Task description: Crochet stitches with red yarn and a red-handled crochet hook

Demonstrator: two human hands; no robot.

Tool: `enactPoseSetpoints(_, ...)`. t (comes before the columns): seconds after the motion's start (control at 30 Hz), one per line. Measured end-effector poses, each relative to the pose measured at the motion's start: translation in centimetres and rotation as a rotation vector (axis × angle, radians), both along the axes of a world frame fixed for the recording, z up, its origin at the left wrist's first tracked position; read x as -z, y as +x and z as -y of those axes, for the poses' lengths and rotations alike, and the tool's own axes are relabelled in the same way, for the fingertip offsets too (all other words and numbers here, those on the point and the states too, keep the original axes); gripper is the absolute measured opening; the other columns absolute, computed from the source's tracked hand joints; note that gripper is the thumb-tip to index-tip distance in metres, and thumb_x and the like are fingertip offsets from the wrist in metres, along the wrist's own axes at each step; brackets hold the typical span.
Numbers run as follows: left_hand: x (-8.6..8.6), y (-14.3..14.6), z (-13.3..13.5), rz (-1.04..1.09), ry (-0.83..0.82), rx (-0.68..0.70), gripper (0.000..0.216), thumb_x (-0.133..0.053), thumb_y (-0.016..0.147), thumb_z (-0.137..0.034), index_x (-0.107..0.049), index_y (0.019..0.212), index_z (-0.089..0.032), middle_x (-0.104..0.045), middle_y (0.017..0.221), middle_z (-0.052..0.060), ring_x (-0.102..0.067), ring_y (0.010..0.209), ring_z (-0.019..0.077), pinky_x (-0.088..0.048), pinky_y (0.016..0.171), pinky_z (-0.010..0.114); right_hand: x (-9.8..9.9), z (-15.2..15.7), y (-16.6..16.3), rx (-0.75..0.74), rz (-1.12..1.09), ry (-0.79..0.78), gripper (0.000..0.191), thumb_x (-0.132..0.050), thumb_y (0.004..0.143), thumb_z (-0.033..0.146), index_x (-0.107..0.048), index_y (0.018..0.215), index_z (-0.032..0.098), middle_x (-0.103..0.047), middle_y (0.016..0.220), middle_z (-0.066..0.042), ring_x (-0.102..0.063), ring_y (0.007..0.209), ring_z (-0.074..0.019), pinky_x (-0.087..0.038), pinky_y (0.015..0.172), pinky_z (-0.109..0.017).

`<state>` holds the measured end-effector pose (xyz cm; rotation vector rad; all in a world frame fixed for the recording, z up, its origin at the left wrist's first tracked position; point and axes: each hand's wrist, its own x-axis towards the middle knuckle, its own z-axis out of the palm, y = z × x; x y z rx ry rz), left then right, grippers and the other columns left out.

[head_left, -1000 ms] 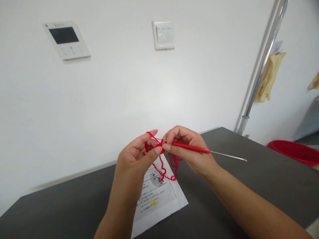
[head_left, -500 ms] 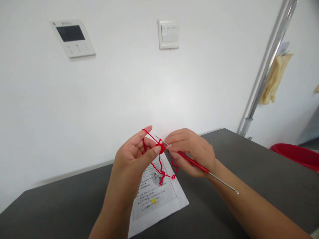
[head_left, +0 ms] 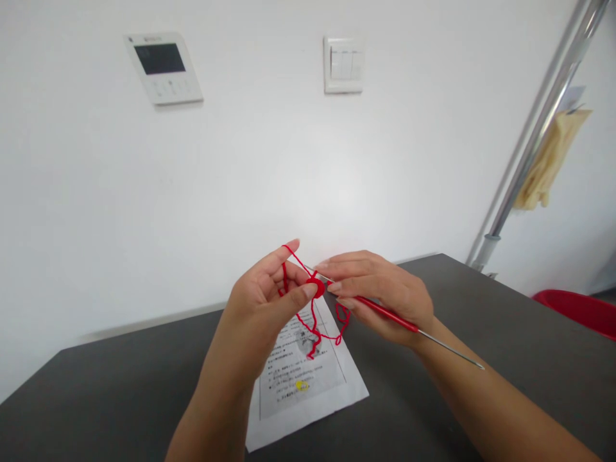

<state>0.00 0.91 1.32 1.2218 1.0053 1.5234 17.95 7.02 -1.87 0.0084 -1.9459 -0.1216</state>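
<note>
Between thumb and fingers, my left hand (head_left: 269, 289) pinches a small round piece of red crochet work (head_left: 316, 287). Red yarn (head_left: 298, 260) runs from the piece up over my raised left index finger, and loose strands dangle below both hands. My right hand (head_left: 385, 289) is closed around the red grip of a crochet hook (head_left: 387, 312), whose bare metal end sticks out over the wrist. The other metal tip meets the yarn at the top edge of the piece; whether a loop sits on it is too small to tell.
Under the hands, a printed sheet (head_left: 320, 401) with a yellow mark lies on the dark table (head_left: 409, 398). On the white wall are a panel with a screen (head_left: 166, 67) and a switch (head_left: 343, 65). A metal pole (head_left: 539, 141), yellowish gloves (head_left: 551, 160) and a red rounded object (head_left: 577, 311) are at right.
The view has shifted, so wall fittings and hands appear further right. The hook's tip has drawn back closer to the crochet piece; its rear end reaches further right. Both grips are unchanged.
</note>
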Motion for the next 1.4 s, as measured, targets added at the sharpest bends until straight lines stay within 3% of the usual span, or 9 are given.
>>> enactPoseSetpoints(0.2, -0.2, -0.3, 0.1, -0.063, 0.003, -0.019, 0.069, -0.087, 0.065, -0.02, -0.067, 0.13, -0.011, -0.065, 0.07, -0.004, -0.061, 0.068, 0.0122, -0.049, 0.067, 0.026, 0.1, 0.3, 0.0, -0.125, -0.041, -0.201, 0.015, -0.061, 0.098, 0.015, -0.069, 0.109, 0.021, -0.079, 0.106, -0.011, -0.074, 0.104, -0.0194, -0.062, 0.089, -0.035)
enactPoseSetpoints(0.43, 0.2, -1.3, -0.4, -0.201, 0.006, 0.044, 0.073, -0.086, 0.068, -0.024, -0.063, 0.137, -0.012, -0.066, 0.071, -0.002, -0.059, 0.068, 0.0142, -0.049, 0.067, 0.029, 0.4, 0.1, 0.1, -0.424, -0.136, -0.614, 0.01, -0.071, 0.094, 0.019, -0.078, 0.1, 0.022, -0.081, 0.102, -0.008, -0.078, 0.097, -0.0183, -0.064, 0.085, -0.031)
enactPoseSetpoints(0.63, 0.4, -1.5, -0.4, -0.305, 0.015, 0.039, 0.069, -0.082, 0.073, -0.026, -0.062, 0.138, -0.014, -0.067, 0.076, -0.002, -0.059, 0.072, 0.0153, -0.048, 0.073, 0.032, 0.5, -0.5, 0.7, -0.607, -0.106, -0.829, 0.008, -0.073, 0.093, 0.018, -0.078, 0.099, 0.019, -0.082, 0.104, -0.008, -0.079, 0.09, -0.016, -0.066, 0.082, -0.029)
enactPoseSetpoints(0.73, 0.5, -1.4, -0.4, -0.345, 0.011, 0.034, 0.067, -0.079, 0.075, -0.026, -0.061, 0.139, -0.015, -0.067, 0.079, -0.002, -0.059, 0.074, 0.0161, -0.048, 0.076, 0.033, 0.5, -0.6, 1.1, -0.627, -0.065, -0.834, 0.008, -0.072, 0.094, 0.017, -0.077, 0.099, 0.018, -0.081, 0.104, -0.008, -0.079, 0.092, -0.0161, -0.065, 0.085, -0.03)
enactPoseSetpoints(1.07, 0.5, -1.1, 0.1, -0.488, 0.052, -0.067, 0.063, -0.075, 0.08, -0.027, -0.06, 0.141, -0.021, -0.069, 0.083, 0.0, -0.062, 0.081, 0.0196, -0.048, 0.082, 0.036, -0.2, -0.2, 1.8, -0.393, 0.032, -0.701, 0.01, -0.067, 0.096, 0.022, -0.074, 0.092, 0.017, -0.081, 0.1, -0.011, -0.078, 0.091, -0.0193, -0.065, 0.08, -0.032)
enactPoseSetpoints(1.4, 0.9, -1.1, 0.0, -0.489, 0.084, -0.087, 0.063, -0.074, 0.081, -0.029, -0.06, 0.141, -0.021, -0.068, 0.084, -0.001, -0.062, 0.083, 0.0197, -0.048, 0.084, 0.036, -0.4, 0.1, 2.0, -0.293, 0.075, -0.636, 0.011, -0.062, 0.096, 0.015, -0.071, 0.09, 0.017, -0.081, 0.101, -0.011, -0.078, 0.092, -0.0186, -0.064, 0.079, -0.03)
